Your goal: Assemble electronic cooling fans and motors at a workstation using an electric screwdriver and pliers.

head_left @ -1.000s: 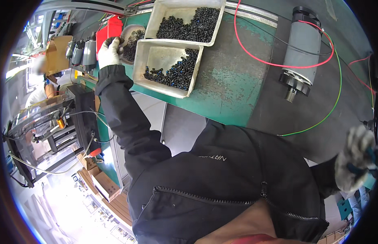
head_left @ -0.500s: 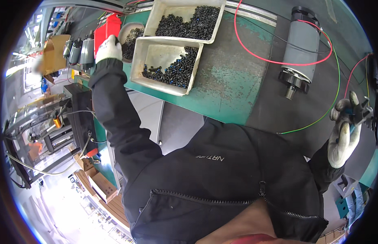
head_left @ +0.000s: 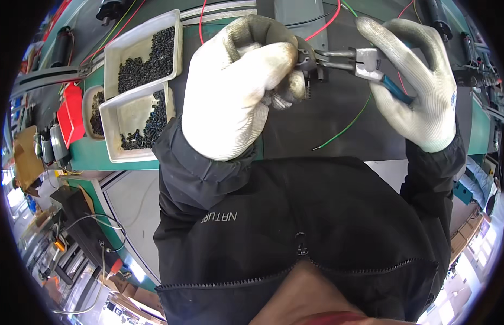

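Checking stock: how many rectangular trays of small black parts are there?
2, at the picture's left: the far tray, and the near tray in front of it.

Green bench (head_left: 89,155): two trays (head_left: 120,115), seemingly dish (head_left: 88,111).

Beyond the left grip (head_left: 233,89), a grey cylinder (head_left: 295,11) is being cut off by the upper edge. Inside that grip, a dark part (head_left: 307,59) and, inside the right grip (head_left: 428,100), the pliers' blue handle (head_left: 394,90) are being partly hidden.
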A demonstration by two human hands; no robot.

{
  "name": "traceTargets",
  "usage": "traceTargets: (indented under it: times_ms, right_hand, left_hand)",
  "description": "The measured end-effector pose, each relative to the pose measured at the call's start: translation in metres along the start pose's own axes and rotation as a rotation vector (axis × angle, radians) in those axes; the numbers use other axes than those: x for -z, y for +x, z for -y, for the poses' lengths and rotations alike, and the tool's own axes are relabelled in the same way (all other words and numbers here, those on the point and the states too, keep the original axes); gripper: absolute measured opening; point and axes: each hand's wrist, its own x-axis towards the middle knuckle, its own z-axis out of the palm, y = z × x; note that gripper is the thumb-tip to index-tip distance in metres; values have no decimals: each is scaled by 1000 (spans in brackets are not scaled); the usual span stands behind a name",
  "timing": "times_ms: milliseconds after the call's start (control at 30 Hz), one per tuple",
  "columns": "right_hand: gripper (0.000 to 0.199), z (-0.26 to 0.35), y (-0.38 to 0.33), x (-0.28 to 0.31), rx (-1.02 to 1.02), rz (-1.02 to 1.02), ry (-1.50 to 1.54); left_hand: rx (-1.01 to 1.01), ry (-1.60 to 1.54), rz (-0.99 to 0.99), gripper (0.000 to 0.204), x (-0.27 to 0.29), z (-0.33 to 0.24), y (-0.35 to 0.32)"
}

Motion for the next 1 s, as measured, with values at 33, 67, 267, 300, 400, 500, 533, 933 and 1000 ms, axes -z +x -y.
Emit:
traceTargets:
  times_ms: [33, 67, 267, 300, 400, 500, 533, 933, 1000]
  right_hand:
    - [58, -1, -3, 5, 21, 1, -56]
    - [59, -2, -7, 7, -1, -17, -34]
    - [61, -11, 2, -1, -9, 12, 2]
    - [60, -15, 5, 0, 94, -1, -55]
    - [57, -23, 9, 7, 69, 67, -146]
    - [36, -64, 3, -17, -110, -172, -93]
    - [30, -79, 11, -31, -288, -233, 200]
    - [40, -70, -20, -99, -692, -410, 1863]
    - [38, -47, -31, -47, -581, -326, 1596]
  left_hand:
    - [4, -3, 17, 16, -5, 1, 1]
    - [-11, 64, 2, 16, -11, 3, 0]
    - [-48, 240, -76, 16, -12, 2, 5]
    - [-52, 287, -90, 16, -15, 0, 7]
    - [-74, 464, -116, 16, -22, -7, 17]
    - [-583, 801, 1, 21, -9, -16, 62]
    - [-751, 1116, -128, 18, 0, -14, 91]
    - [-328, 969, -346, 76, -22, 14, 124]
    - [-594, 807, -190, 74, -43, -3, 80]
